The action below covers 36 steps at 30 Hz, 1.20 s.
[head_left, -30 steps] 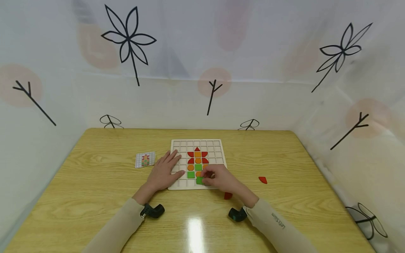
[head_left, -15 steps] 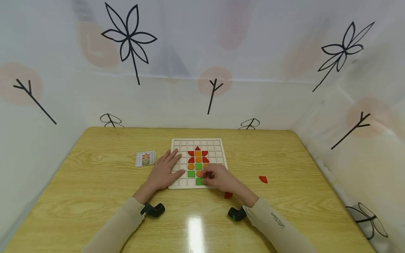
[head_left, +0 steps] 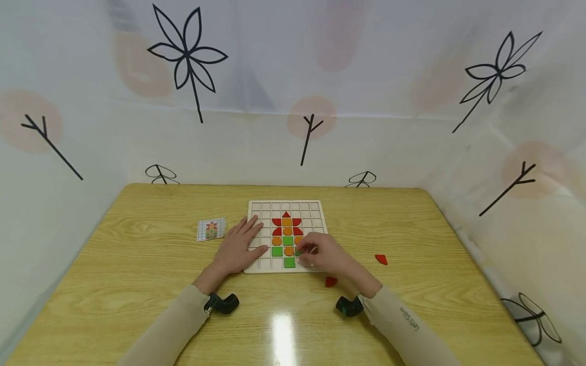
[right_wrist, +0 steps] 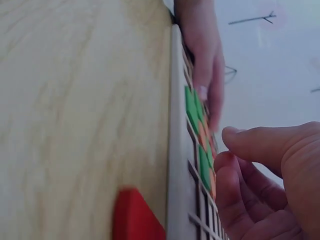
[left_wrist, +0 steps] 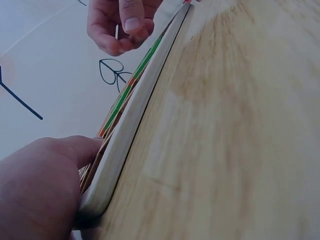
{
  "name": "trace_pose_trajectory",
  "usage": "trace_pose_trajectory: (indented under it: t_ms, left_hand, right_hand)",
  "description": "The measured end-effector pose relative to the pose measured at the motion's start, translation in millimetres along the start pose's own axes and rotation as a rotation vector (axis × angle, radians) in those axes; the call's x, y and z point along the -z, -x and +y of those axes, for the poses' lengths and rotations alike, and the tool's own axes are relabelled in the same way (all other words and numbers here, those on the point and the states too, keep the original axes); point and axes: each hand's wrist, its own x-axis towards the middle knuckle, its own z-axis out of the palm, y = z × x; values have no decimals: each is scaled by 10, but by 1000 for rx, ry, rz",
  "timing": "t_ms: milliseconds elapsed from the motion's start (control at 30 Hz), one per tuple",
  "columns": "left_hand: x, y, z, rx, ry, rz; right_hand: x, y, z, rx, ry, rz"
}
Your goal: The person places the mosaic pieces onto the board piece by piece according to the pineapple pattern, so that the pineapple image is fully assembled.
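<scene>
A pale wooden grid board (head_left: pixel 265 207) lies on the table with red, orange and green flat pieces set in its cells. My left hand (head_left: pixel 234 250) rests with spread fingers on the board's left edge. My right hand (head_left: pixel 322 252) hovers over the board's lower right, thumb and fingers loosely bent. In the right wrist view a gap shows between its thumb (right_wrist: pixel 250 145) and fingers, with nothing held. Just left of those fingertips a green square (head_left: pixel 289 263) sits in the bottom row, below an orange disc (head_left: pixel 289 251). The right hand partly covers another green piece.
Left of the board lies a small pattern card (head_left: pixel 211 230) with a coloured figure on a grid. One red quarter-round piece (head_left: pixel 330 281) lies close to the board's near right corner, another red piece (head_left: pixel 381 260) farther right. A patterned cloth stands behind the wooden table (head_left: pixel 183 305).
The green square, tilted at first under my right fingers, now lies flat in its bottom-row cell. My right hand has let go and moved slightly right. My left hand has stayed put.
</scene>
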Motion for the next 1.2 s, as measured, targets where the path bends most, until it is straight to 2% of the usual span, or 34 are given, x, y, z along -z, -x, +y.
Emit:
trace_pose_trajectory:
  t_ms: [200,367,500,700,800,1033,1200]
  left_hand:
    - [0,-2,-2,0,-7,0]
    - [-7,-1,-3,4,-8,-5]
    - [-1,4,6,6,0,-4]
    - [9,3,16,6,2,-5]
    - [12,5,18,4,0,-3]
    - [0,1,10,1,4,-2]
    - [1,-2,5,5,1,-5]
  right_hand:
    - [314,168,138,-62,27,86]
    - [600,428,361,-115,48,155]
    - [828,662,507,-176,77,177]
    - [1106,938,660,-286,106,156]
    - [1202,1030,729,-329,78,128]
    - [1312,1148,844,-354,-23,74]
    - [1347,1165,904,-350,-70,26]
